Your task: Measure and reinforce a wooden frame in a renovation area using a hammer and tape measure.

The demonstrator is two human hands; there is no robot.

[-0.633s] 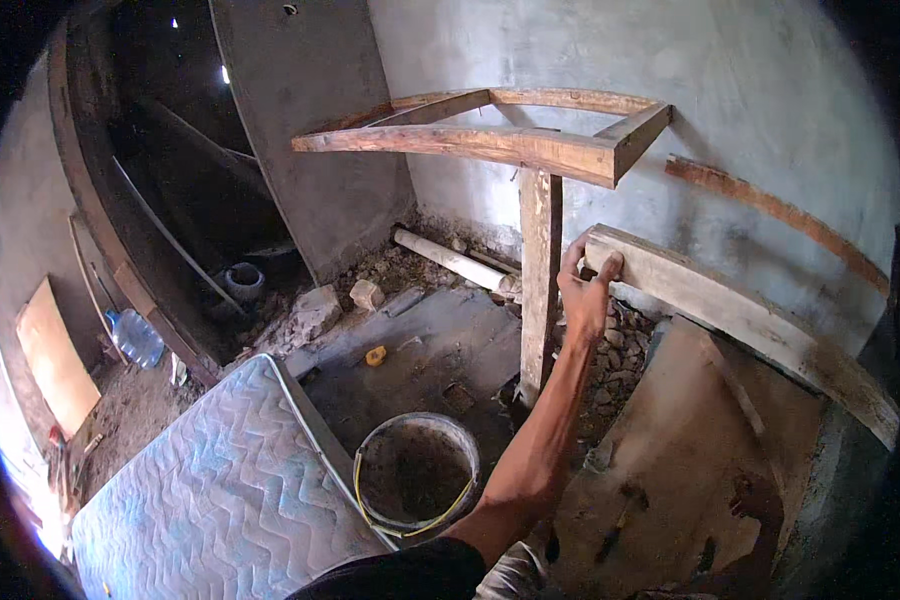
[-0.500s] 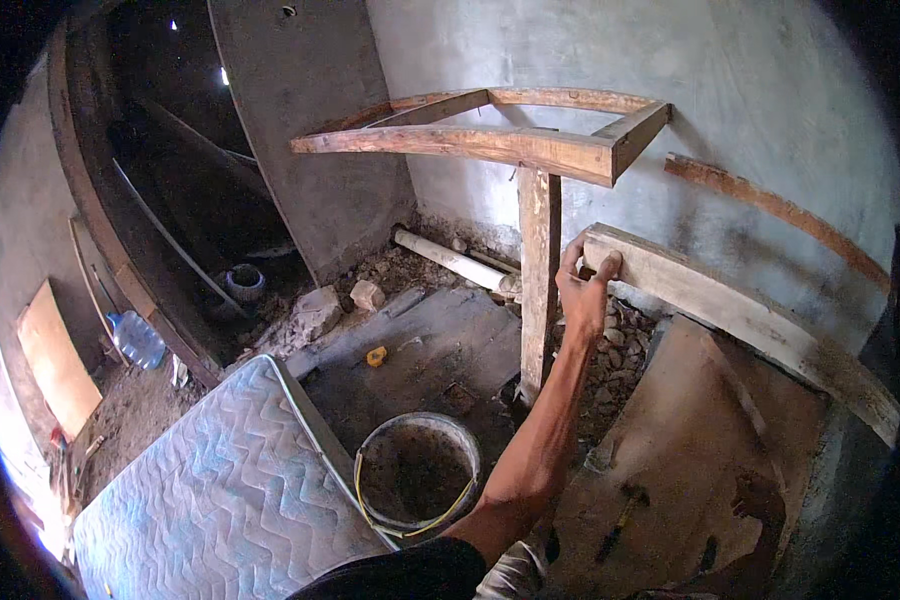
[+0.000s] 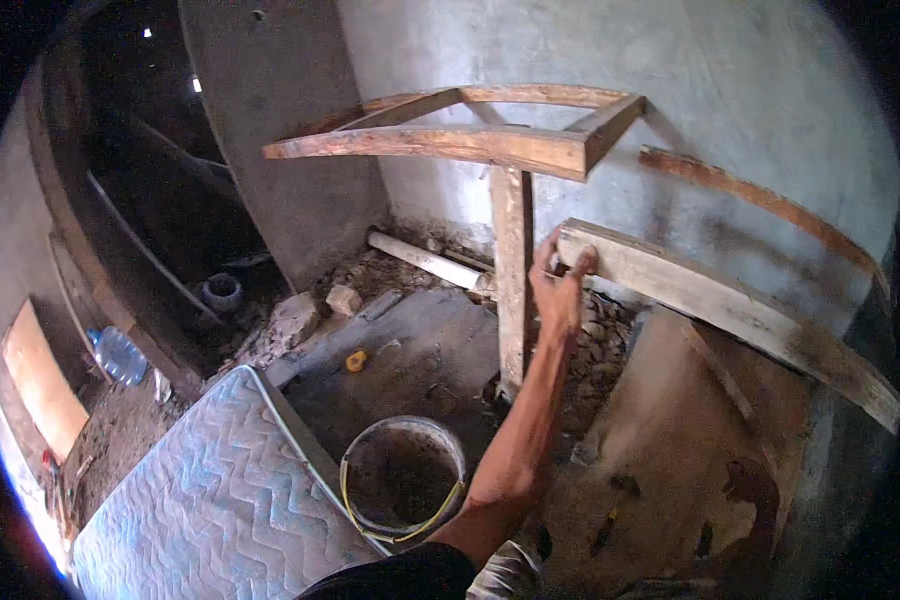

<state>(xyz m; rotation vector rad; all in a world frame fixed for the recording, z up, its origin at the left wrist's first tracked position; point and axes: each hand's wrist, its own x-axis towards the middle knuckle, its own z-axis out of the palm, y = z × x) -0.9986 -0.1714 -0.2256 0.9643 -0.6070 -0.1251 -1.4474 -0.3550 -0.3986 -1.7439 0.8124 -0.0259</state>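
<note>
My left hand [image 3: 560, 285] grips the near end of a long pale wooden plank [image 3: 700, 285], thumb on its face and fingers around the end. The plank runs off to the right, beside a wooden post [image 3: 513, 270] that stands under a rectangular timber frame [image 3: 525, 150] against the grey wall. My right hand [image 3: 750, 485] is low at the right in shadow, fingers apart and slightly curled, with nothing visible in it, over a brown board [image 3: 650, 400]. A dark tool with some yellow [image 3: 602, 530] lies on that board.
A quilted mattress [image 3: 200, 490] and a bucket [image 3: 400, 475] are at lower left. Rubble, concrete chunks [image 3: 295, 320] and a white pipe [image 3: 425, 258] lie along the wall base. A water jug [image 3: 122, 355] is near the dark doorway [image 3: 145, 160]. A rusty-brown batten [image 3: 755, 195] is against the wall.
The view has shifted slightly, so the frame, post and plank appear farther left. My left hand keeps its grip on the plank's end.
</note>
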